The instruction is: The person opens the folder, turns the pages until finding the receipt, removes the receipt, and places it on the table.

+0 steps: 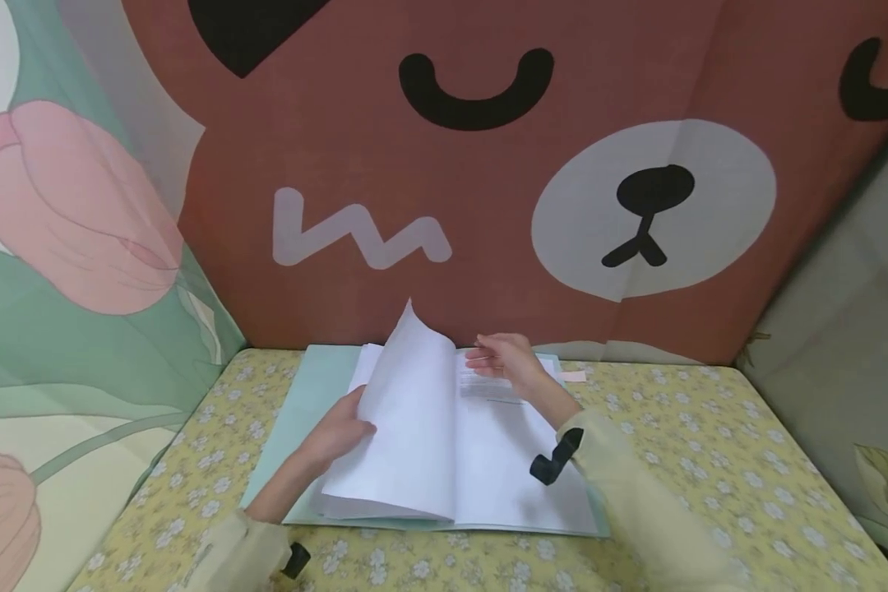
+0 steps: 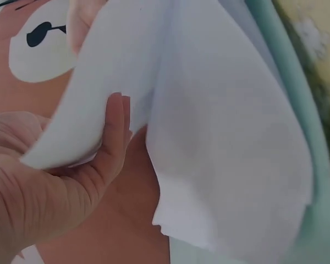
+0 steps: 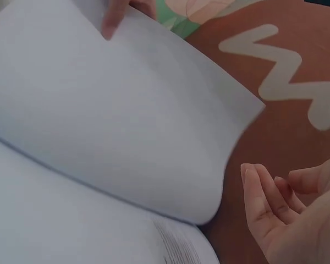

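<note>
A stack of white sheets lies spread in a pale teal folder [image 1: 326,378]. My left hand [image 1: 340,432] pinches the outer edge of a raised white sheet [image 1: 414,419], thumb on the face toward me. This sheet stands curved up from the middle fold, its top corner pointing upward. In the left wrist view, another white sheet [image 2: 231,143] hangs beside the one held. Above the top of the right-hand page [image 1: 511,469], which bears some printed lines, my right hand [image 1: 514,362] hovers with loosely bent fingers. The right wrist view shows nothing between those fingers [image 3: 258,203].
The folder lies on a table with a yellow floral cloth [image 1: 710,469]. A pink tab [image 1: 574,376] sticks out at the folder's right edge. Directly behind the table hangs a brown bear-print curtain [image 1: 488,173]; a tulip-print curtain [image 1: 81,214] hangs at the left.
</note>
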Motion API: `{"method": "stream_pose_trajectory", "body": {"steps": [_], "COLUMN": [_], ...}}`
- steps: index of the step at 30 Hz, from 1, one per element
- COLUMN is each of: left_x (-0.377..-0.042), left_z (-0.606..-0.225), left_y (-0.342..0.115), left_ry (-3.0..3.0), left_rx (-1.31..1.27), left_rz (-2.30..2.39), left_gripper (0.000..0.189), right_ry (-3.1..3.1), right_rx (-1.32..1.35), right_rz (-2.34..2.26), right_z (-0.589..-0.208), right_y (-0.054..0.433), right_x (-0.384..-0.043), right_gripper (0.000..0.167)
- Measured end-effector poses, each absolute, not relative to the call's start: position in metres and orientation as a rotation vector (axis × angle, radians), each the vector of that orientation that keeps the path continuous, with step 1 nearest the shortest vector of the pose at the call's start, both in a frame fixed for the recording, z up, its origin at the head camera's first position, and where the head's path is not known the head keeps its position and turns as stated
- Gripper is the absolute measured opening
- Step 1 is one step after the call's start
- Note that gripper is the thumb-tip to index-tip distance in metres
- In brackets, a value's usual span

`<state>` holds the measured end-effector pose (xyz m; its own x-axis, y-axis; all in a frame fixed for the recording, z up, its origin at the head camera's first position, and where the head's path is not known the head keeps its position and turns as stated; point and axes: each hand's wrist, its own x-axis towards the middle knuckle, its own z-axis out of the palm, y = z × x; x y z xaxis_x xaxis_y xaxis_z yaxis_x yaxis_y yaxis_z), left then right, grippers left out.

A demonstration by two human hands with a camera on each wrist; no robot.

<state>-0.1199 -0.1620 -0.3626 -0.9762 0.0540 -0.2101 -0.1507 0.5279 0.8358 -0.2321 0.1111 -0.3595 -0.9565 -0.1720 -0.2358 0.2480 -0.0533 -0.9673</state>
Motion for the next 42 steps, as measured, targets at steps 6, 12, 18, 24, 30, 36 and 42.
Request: {"method": "stream_pose_trajectory", "body": {"steps": [6,12,18,24,30,36,42], "left_x": [-0.121,-0.124,-0.124,-0.123,-0.123,-0.117,-0.113], "left_z": [-0.373,-0.384,-0.390,-0.394,-0.404,-0.406,-0.411], "left_y": [-0.170,-0.174,-0.173,-0.169,-0.169,-0.167,-0.171], "left_ry": [2.615,2.701,2.766,2.755,2.782,2.997,3.223], "left_rx": [-0.116,-0.089,-0.038,-0.075,-0.093,0.038,0.729], "left_rz": [1.331,1.166,0.972,0.898,0.818,0.532,-0.022], "left_gripper": [0.073,0.071,0.070,0.071,0.074,0.081,0.075], "right_ry": [2.070,2.166,2.197,2.234,2.296,2.311,2.654], "right_rx": [0.122,0.199,0.260,0.272,0.286,0.275,0.213], "right_rz": [-2.041,-1.994,-1.963,-1.962,-1.927,-1.954,-1.721], "right_z": [-0.368,-0.375,-0.384,-0.390,-0.393,-0.397,-0.402], "right_y": [0.141,0.165,0.182,0.201,0.214,0.222,0.230], "right_x": [-0.237,-0.241,-0.246,-0.249,-0.248,-0.248,-0.244], "right_gripper": [0.040,0.038,0.039,0.042,0.042,0.042,0.033]}}
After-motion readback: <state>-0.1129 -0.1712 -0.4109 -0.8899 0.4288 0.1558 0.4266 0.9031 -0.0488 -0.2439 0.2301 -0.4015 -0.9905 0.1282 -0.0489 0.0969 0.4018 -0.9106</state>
